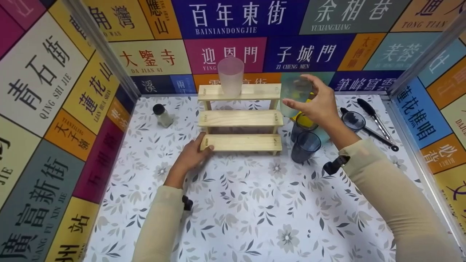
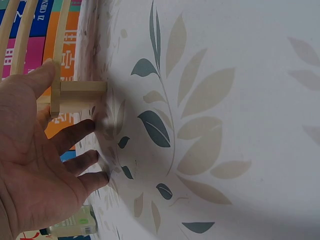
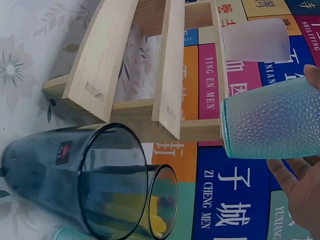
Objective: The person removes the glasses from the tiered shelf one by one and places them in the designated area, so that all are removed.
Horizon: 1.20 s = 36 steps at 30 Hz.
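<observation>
My left hand [image 1: 193, 153] grips the left end of the lowest step of a three-tier wooden rack [image 1: 242, 142], thumb on top and index finger under the board in the left wrist view. The other fingers [image 2: 82, 165] reach toward the tablecloth. My right hand [image 1: 320, 100] holds a pale teal pebbled cup [image 3: 272, 120] between thumb and fingers, its base beside the right end of the top tier. On that tier's left part stands a frosted clear cup [image 1: 231, 76]. Below the right hand, two dark blue-grey glasses [image 1: 305, 147] stand next to the rack.
A small black-capped bottle [image 1: 162, 115] stands left of the rack. At right lie black-tipped tongs [image 1: 375, 118] and a black-handled, round-headed utensil [image 1: 354, 121]. Something yellow [image 1: 307, 122] and another teal cup [image 1: 322, 135] show behind the glasses. Sign-printed walls [image 1: 225, 54] enclose the flowered tablecloth [image 1: 233, 203].
</observation>
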### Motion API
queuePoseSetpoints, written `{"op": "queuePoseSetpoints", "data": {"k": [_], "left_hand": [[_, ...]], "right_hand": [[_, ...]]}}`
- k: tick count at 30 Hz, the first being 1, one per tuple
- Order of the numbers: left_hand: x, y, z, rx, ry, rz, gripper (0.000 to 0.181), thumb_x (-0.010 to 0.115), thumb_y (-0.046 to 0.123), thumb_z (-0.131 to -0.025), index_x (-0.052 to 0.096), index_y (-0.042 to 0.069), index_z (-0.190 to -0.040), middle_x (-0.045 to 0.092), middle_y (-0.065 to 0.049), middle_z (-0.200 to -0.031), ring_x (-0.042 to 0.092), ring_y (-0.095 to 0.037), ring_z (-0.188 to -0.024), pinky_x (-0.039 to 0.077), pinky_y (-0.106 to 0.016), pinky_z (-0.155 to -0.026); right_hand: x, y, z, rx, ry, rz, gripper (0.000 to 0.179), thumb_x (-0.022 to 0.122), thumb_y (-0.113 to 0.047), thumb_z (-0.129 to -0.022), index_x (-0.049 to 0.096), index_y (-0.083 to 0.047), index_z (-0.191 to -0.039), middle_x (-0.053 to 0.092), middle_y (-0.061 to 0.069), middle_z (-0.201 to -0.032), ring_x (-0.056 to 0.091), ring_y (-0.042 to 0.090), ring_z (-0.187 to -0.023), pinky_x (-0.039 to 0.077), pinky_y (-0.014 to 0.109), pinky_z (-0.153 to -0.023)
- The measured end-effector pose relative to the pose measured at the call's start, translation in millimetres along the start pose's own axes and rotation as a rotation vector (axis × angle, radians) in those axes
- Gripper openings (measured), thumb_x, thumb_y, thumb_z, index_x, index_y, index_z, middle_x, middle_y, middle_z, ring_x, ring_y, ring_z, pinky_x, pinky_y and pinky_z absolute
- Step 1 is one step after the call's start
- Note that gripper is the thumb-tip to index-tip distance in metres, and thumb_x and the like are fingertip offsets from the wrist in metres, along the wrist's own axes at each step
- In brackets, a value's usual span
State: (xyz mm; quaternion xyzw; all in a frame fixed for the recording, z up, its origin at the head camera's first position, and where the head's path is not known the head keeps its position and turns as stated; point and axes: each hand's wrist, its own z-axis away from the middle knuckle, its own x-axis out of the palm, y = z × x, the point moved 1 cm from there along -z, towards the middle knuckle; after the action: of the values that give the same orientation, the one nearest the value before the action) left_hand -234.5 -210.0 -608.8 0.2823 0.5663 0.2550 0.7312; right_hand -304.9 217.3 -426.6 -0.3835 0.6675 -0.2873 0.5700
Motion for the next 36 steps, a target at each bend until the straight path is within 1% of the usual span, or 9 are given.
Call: {"op": "queuePoseSetpoints", "data": {"k": [4, 9, 15, 17, 23, 25, 28, 32, 36], "left_hand": [[0.2, -0.6, 0.4, 0.011, -0.001, -0.012, 0.080, 0.058, 0.059, -0.111, 0.027, 0.025, -0.177, 0.046, -0.030, -0.170, 0.043, -0.059, -0.156, 0.038, -0.071, -0.126], [0.9, -1.6, -1.0, 0.022, 0.006, -0.016, 0.079, 0.058, 0.059, -0.111, 0.029, 0.026, -0.176, 0.047, -0.029, -0.170, 0.045, -0.059, -0.155, 0.039, -0.071, -0.125], [1.2, -2.2, -2.0, 0.052, 0.026, -0.017, 0.075, 0.060, 0.056, -0.111, 0.034, 0.024, -0.174, 0.052, -0.031, -0.165, 0.052, -0.061, -0.148, 0.042, -0.072, -0.122], [1.1, -1.4, -1.2, 0.054, 0.028, -0.018, 0.077, 0.060, 0.056, -0.111, 0.032, 0.023, -0.175, 0.051, -0.033, -0.165, 0.051, -0.061, -0.148, 0.041, -0.072, -0.123], [1.2, 1.9, 1.2, 0.033, 0.022, -0.006, 0.082, 0.059, 0.056, -0.112, 0.026, 0.021, -0.178, 0.045, -0.033, -0.169, 0.044, -0.061, -0.154, 0.037, -0.072, -0.126], [1.1, 2.3, 1.3, 0.035, 0.023, -0.003, 0.081, 0.059, 0.056, -0.112, 0.027, 0.022, -0.177, 0.046, -0.033, -0.169, 0.045, -0.061, -0.153, 0.038, -0.072, -0.126], [0.5, 2.0, 1.2, 0.037, 0.027, -0.009, 0.078, 0.059, 0.056, -0.111, 0.030, 0.024, -0.176, 0.049, -0.033, -0.166, 0.049, -0.061, -0.150, 0.040, -0.073, -0.124], [-0.2, 0.7, 0.7, 0.028, 0.016, -0.018, 0.077, 0.058, 0.057, -0.112, 0.029, 0.024, -0.176, 0.047, -0.031, -0.169, 0.046, -0.060, -0.154, 0.038, -0.073, -0.125], [0.7, 0.3, 0.1, 0.017, 0.004, -0.012, 0.079, 0.057, 0.058, -0.112, 0.027, 0.025, -0.177, 0.044, -0.029, -0.172, 0.041, -0.058, -0.158, 0.036, -0.072, -0.127]], "right_hand": [[-5.1, 8.0, 7.1, -0.010, 0.009, -0.010, 0.093, 0.100, -0.051, -0.081, 0.058, -0.023, -0.159, 0.069, 0.002, -0.151, 0.062, 0.024, -0.142, 0.049, 0.050, -0.120], [-11.3, 19.5, 14.0, -0.023, 0.026, -0.033, 0.086, 0.100, -0.045, -0.083, 0.060, -0.024, -0.156, 0.073, 0.001, -0.145, 0.067, 0.020, -0.134, 0.053, 0.042, -0.114], [-22.8, 29.9, 24.9, 0.026, 0.035, -0.016, 0.092, 0.099, -0.047, -0.083, 0.056, -0.024, -0.160, 0.069, 0.006, -0.149, 0.065, 0.026, -0.138, 0.052, 0.048, -0.117], [-26.0, 33.5, 28.4, 0.033, 0.040, -0.016, 0.091, 0.099, -0.046, -0.083, 0.055, -0.025, -0.160, 0.069, 0.006, -0.149, 0.065, 0.027, -0.138, 0.053, 0.045, -0.116], [-33.2, 44.5, 38.4, 0.027, 0.060, -0.030, 0.085, 0.099, -0.039, -0.085, 0.058, -0.023, -0.158, 0.072, 0.007, -0.146, 0.068, 0.025, -0.134, 0.055, 0.027, -0.108], [-35.4, 47.2, 41.9, 0.038, 0.062, -0.014, 0.086, 0.099, -0.040, -0.085, 0.058, -0.023, -0.158, 0.071, 0.007, -0.146, 0.068, 0.024, -0.134, 0.055, 0.028, -0.110], [-38.9, 51.0, 46.3, 0.054, 0.057, -0.005, 0.085, 0.099, -0.040, -0.085, 0.058, -0.023, -0.158, 0.071, 0.008, -0.147, 0.067, 0.026, -0.135, 0.055, 0.037, -0.115], [-44.0, 56.9, 52.6, 0.089, 0.054, 0.025, 0.088, 0.098, -0.043, -0.086, 0.055, -0.024, -0.161, 0.065, 0.008, -0.154, 0.064, 0.031, -0.142, 0.054, 0.045, -0.116], [-48.5, 63.6, 59.7, 0.110, 0.052, 0.047, 0.091, 0.097, -0.046, -0.086, 0.053, -0.026, -0.164, 0.063, 0.006, -0.156, 0.063, 0.029, -0.142, 0.052, 0.031, -0.109]]}}
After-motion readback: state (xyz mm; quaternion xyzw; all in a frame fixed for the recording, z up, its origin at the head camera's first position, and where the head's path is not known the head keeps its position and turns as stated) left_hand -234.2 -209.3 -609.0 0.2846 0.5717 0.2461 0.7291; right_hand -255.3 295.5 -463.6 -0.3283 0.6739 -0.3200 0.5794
